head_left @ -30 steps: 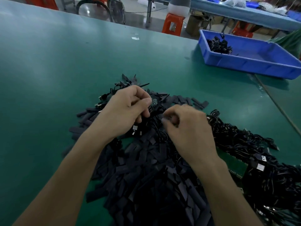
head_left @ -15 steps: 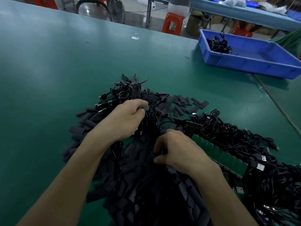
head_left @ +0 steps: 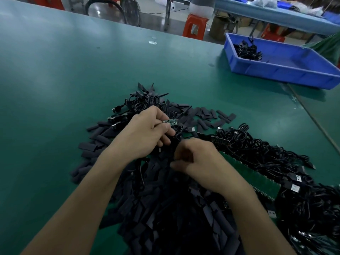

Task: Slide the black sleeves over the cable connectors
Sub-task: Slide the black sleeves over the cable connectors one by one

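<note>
Bare left hand (head_left: 147,133), bare right hand (head_left: 200,162), forearms (head_left: 77,199) uncovered to the frame's lower edge

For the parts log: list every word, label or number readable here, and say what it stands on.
No text can be read.
small green circuit board, pinched by the left hand: markings too small to read.
USB plugs: pale faces blurred, nothing legible.
blue bin: no label visible.

A factory assembly floor: long green worktable (head_left: 55,70), blue parts bin (head_left: 276,73), orange stools (head_left: 195,24).
</note>
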`<action>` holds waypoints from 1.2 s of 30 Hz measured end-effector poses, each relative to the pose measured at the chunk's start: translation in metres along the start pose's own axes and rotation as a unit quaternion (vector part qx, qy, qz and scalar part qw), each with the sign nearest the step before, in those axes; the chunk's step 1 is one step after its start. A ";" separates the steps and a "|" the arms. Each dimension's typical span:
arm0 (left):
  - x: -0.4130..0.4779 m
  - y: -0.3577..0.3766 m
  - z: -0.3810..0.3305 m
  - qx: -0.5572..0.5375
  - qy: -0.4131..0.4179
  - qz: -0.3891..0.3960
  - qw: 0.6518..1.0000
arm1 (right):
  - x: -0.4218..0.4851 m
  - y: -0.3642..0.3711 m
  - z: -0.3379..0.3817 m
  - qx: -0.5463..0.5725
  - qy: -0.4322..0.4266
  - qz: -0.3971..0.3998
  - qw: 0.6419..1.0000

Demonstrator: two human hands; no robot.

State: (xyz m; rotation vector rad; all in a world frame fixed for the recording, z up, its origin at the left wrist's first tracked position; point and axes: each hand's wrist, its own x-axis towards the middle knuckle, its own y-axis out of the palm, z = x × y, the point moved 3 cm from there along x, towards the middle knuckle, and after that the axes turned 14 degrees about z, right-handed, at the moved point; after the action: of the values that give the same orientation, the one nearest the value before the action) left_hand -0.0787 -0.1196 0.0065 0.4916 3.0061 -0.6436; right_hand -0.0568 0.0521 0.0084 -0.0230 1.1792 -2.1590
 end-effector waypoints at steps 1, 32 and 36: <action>-0.001 -0.001 0.000 0.010 0.000 -0.013 1.000 | -0.001 -0.005 -0.001 0.044 -0.010 -0.031 0.998; -0.008 -0.001 -0.014 -0.075 0.033 -0.014 0.997 | -0.009 -0.031 -0.016 0.224 -0.067 -0.263 0.936; -0.009 0.000 -0.016 -0.084 0.036 -0.005 0.996 | -0.009 -0.030 -0.015 0.212 -0.076 -0.274 0.935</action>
State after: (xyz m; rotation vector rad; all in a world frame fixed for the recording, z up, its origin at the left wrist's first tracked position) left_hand -0.0698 -0.1156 0.0220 0.5008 3.0953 -0.3777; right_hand -0.0704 0.0790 0.0247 -0.3628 0.6387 -2.8028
